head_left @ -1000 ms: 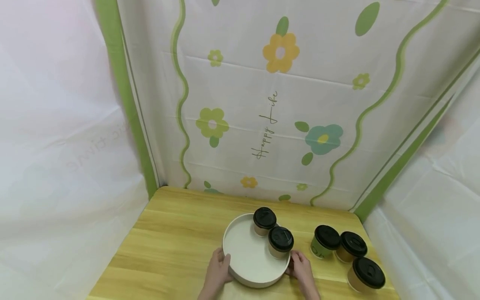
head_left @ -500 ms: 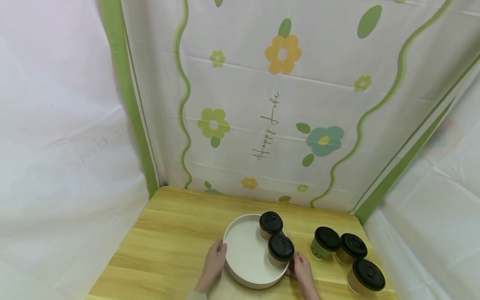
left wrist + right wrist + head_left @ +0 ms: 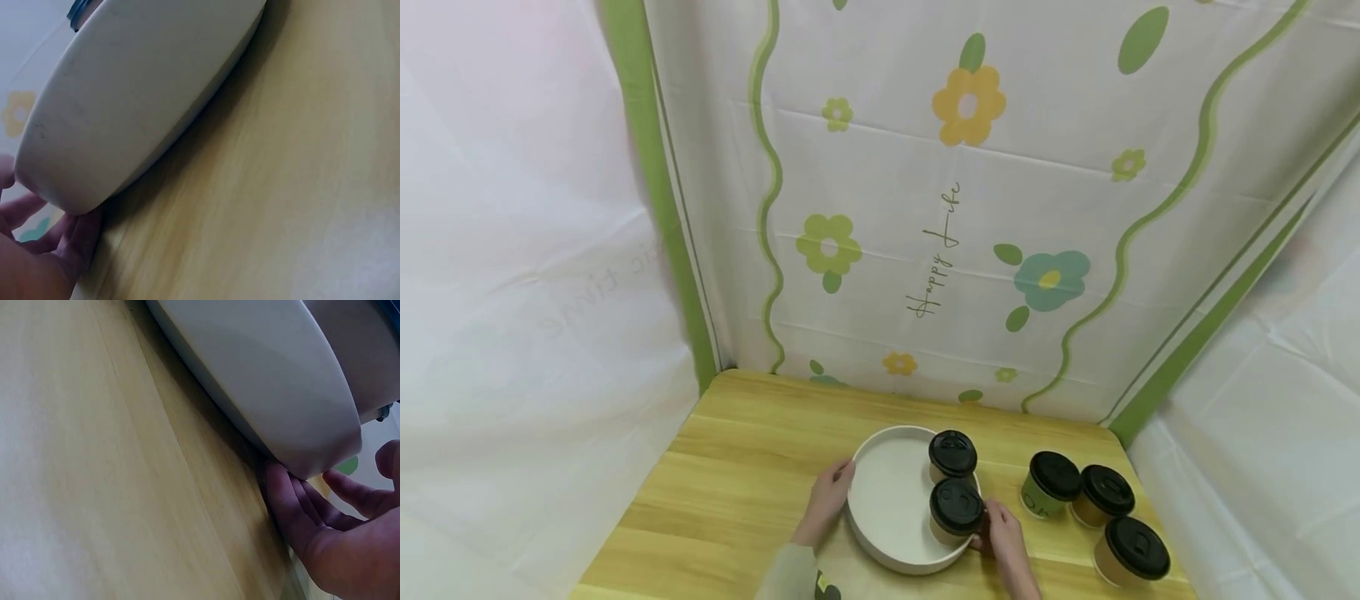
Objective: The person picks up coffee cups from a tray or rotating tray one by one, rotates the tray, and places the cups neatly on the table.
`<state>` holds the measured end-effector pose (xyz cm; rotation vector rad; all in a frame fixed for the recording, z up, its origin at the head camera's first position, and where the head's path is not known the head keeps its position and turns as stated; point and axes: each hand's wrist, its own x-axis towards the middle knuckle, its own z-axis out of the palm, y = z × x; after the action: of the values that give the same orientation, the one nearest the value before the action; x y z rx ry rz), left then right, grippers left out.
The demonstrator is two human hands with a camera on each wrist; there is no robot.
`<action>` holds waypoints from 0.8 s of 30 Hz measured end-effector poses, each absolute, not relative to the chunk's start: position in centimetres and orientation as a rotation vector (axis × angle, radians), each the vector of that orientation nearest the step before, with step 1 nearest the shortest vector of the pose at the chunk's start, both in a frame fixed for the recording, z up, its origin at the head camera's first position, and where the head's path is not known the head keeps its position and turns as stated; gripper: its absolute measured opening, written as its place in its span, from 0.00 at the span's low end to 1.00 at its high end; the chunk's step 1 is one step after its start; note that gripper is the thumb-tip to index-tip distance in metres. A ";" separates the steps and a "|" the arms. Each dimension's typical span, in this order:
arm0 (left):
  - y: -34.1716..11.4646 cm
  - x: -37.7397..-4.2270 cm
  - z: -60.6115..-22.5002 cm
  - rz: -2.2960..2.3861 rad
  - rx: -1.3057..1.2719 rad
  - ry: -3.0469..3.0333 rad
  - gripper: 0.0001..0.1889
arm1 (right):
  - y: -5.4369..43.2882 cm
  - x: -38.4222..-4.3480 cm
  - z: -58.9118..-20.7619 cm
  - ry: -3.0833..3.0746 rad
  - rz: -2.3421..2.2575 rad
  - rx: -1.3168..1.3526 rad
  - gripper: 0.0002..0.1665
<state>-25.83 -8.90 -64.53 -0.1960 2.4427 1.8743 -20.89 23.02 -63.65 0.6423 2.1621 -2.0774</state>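
Observation:
A round, cream-coloured tray (image 3: 887, 500) with a raised rim is on the wooden table. Inside its right side stand two paper cups with black lids, one cup (image 3: 952, 454) behind the other cup (image 3: 957, 510). My left hand (image 3: 830, 500) grips the tray's left edge, thumb at the rim; in the left wrist view its fingers (image 3: 81, 237) reach under the bottom edge. On the opposite side my right hand (image 3: 1003, 537) holds the tray's lower right edge. The right wrist view shows its fingertips (image 3: 278, 475) tucked at the bottom edge, the thumb a little off the rim.
To the right of the tray stand three more black-lidded cups: a green cup (image 3: 1047, 483), a brown cup (image 3: 1102, 496) and a tan cup (image 3: 1131, 550). A flower-printed white curtain (image 3: 880, 208) hangs behind the table (image 3: 737, 467), with white sheets on both sides.
The tray has turned clockwise, carrying both cups toward the right and front. My left hand has moved up and away along the left rim. My right hand has stayed nearly in place.

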 end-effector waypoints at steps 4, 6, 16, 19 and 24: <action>-9.1 -25.7 -64.1 1.868 -0.208 2.435 0.30 | 23.2 -21.0 -63.6 2.187 -2.055 0.630 0.30; -9.2 -25.7 -63.9 1.857 -0.203 2.445 0.30 | 23.3 -21.1 -63.5 2.203 -2.041 0.623 0.31; -9.3 -25.8 -63.6 1.877 -0.189 2.395 0.30 | 24.6 -21.2 -61.4 2.247 -2.062 0.563 0.28; -9.3 -25.7 -63.8 1.888 -0.181 2.386 0.29 | 25.3 -21.2 -60.6 2.252 -2.063 0.567 0.30; -9.3 -25.6 -63.9 1.905 -0.197 2.372 0.29 | 26.4 -21.3 -59.4 2.290 -2.036 0.565 0.32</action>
<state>-25.58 -9.31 -63.94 -0.1966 2.3717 1.9055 -21.32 26.43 -59.44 0.5654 2.2898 -2.0362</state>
